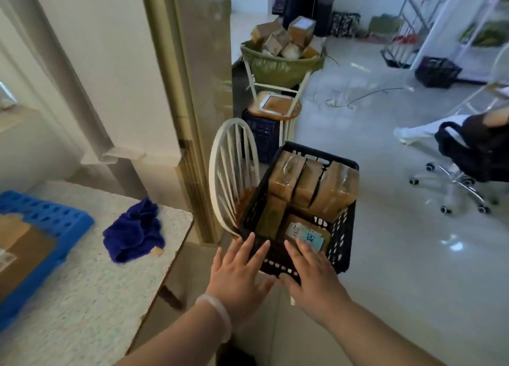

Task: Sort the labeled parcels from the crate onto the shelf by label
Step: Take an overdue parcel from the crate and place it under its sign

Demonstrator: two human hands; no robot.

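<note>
Parcels (314,183), brown cardboard boxes bound in clear tape, stand packed on edge inside a black lattice plastic crate (343,236), none yet lifted out. Pale glossy tiled floor (385,255) gives the widest open room, to the right of the crate; a black wheeled office chair (468,159) stands well apart on that side. On the left a speckled white stone-topped table (96,283) comes near, its rounded corner just beside the left forearm, so a lift swung leftward could knock against it. The crate seems to rest on the seat of a white spindle-back wooden chair (225,172), and its near end looks to overhang the seat; pressing down on that rim might tip the whole load forward. Both hands reach in with the grip spread and holding nothing. The left hand (239,272) has straight fingers at the near left corner of the rim. The right hand (311,272) stretches over the rim toward a flat parcel with a white and pale blue label (308,234); whether fingertips touch it I cannot tell. That parcel lies low, hemmed by the upright boxes and the crate wall, so it would likely snag unless raised straight up.
</note>
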